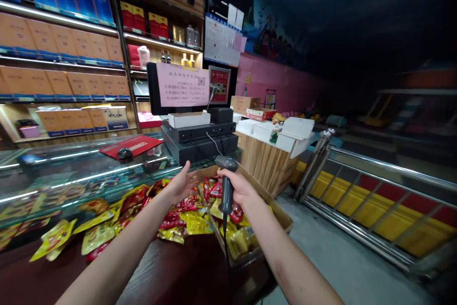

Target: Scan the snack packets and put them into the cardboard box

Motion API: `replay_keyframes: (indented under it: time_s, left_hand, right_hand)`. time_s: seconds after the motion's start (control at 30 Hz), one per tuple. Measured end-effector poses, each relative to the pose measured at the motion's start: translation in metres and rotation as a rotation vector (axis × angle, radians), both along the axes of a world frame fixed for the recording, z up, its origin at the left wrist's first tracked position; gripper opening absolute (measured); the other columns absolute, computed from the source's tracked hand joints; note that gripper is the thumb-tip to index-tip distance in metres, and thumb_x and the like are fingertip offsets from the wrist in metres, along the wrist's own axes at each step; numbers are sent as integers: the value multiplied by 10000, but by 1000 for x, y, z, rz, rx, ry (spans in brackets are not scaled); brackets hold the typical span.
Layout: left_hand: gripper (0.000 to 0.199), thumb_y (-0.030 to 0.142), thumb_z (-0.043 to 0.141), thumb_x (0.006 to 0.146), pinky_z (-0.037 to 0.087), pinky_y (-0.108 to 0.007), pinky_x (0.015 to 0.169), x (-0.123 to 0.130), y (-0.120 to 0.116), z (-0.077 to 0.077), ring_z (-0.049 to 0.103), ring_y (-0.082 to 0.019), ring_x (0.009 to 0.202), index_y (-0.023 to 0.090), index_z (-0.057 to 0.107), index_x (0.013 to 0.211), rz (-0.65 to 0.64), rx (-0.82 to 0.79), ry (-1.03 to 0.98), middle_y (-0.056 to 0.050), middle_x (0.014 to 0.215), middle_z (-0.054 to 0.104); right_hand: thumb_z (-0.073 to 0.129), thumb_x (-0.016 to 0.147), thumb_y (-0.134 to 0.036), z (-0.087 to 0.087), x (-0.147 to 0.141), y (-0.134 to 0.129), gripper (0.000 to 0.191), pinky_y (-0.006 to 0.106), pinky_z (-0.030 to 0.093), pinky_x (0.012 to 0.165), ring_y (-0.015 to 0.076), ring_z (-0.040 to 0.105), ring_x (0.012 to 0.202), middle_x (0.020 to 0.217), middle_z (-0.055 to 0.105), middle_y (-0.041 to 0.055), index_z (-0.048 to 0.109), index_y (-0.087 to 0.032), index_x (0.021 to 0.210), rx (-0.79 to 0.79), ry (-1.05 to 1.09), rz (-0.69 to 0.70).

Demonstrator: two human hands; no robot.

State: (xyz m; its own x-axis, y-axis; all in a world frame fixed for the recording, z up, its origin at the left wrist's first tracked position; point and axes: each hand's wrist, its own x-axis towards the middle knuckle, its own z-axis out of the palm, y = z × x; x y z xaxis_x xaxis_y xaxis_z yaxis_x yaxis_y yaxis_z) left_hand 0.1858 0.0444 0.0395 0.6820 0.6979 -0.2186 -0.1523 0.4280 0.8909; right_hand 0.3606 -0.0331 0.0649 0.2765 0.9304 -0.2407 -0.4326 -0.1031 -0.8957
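The right hand (243,188) is wrapped around the handle of a dark handheld scanner (227,188), close to the middle of the view, with its cord (225,238) hanging toward six o'clock. The left hand (181,186) is open and empty, fingers spread above red and yellow packets (194,221); whether it touches them is unclear. These packets lie loosely piled from nine o'clock to the middle of the glossy, dark reddish-brown surface (167,267), beside a glass display case (82,172). Just below the scanner, toward five o'clock, an open cardboard box (282,214) holds more packets. A red mat (139,145) with a black mouse (124,153) lies on the glass at ten o'clock. Toward twelve o'clock, a monitor (154,88) with a pink handwritten sign (182,87) stands behind stacked black equipment (200,145). Lit shelves of orange, blue and red boxes fill the wall from ten to eleven o'clock. Toward one o'clock is a wood-patterned counter (266,157) bearing white boxes; at three o'clock, a metal railing (374,164) borders yellow and red panels under a dark ceiling.
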Motion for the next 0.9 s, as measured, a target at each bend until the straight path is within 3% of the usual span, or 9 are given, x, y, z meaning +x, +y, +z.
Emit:
replay_keyframes:
  time_s: [0.17,0.33,0.43,0.6,0.67,0.73,0.83,0.9]
  left_hand:
    - [805,675,379,783,375,-384,953,-84,-15,-1,398,-268,1255,129,344,1373,150,-61,-11,-188,1399,386]
    - [608,599,472,790,405,-341,926,-160,-42,-17,507,-247,1149,163,554,1205,307,131,172,-143,1277,538]
    - [553,609,494,766,474,-303,787,-193,-58,-31,581,-231,1002,158,626,1058,314,256,407,-121,1110,634]
    - [535,672,476,706,442,-257,479,-239,-74,-54,614,-212,619,158,623,729,276,429,991,-87,698,652]
    - [502,661,531,659,401,-252,441,-253,-81,-66,573,-186,477,164,607,651,301,446,1218,-73,592,623]
    - [469,639,580,616,378,-257,436,-261,-88,-79,534,-171,396,171,616,642,231,398,1326,-63,541,611]
    - [387,563,641,582,370,-255,475,-264,-97,-97,572,-191,478,184,633,663,141,448,1364,-69,596,643]
    - [301,472,673,573,369,-248,525,-263,-100,-103,601,-201,599,190,638,673,172,571,1377,-73,687,667]
  right_hand:
    - [694,591,-171,-11,-61,7,156,193,388,425,73,481,416,488,544,-38,558,-146,662,2,52,232]
    - [711,581,-186,-35,-121,6,185,195,437,494,85,550,507,580,612,-6,608,-137,726,-51,37,348]
    - [729,563,-202,-55,-152,1,239,211,468,568,102,594,608,692,652,10,631,-147,774,-87,24,425]
    - [743,536,-216,-87,-190,-11,315,250,467,660,135,608,731,821,669,12,650,-164,832,-106,-111,546]
    - [734,538,-219,-100,-199,-15,297,262,456,667,138,595,721,786,664,1,652,-164,819,-109,-182,560]
    - [721,547,-225,-111,-206,-18,268,272,445,667,139,583,704,750,655,-3,651,-159,797,-136,-230,582]
    - [705,557,-220,-123,-213,-19,227,270,433,653,136,570,683,712,642,-6,653,-150,766,-150,-258,623]
    - [702,559,-219,-127,-213,-19,209,265,432,644,136,569,679,703,642,-4,657,-146,749,-147,-257,619]
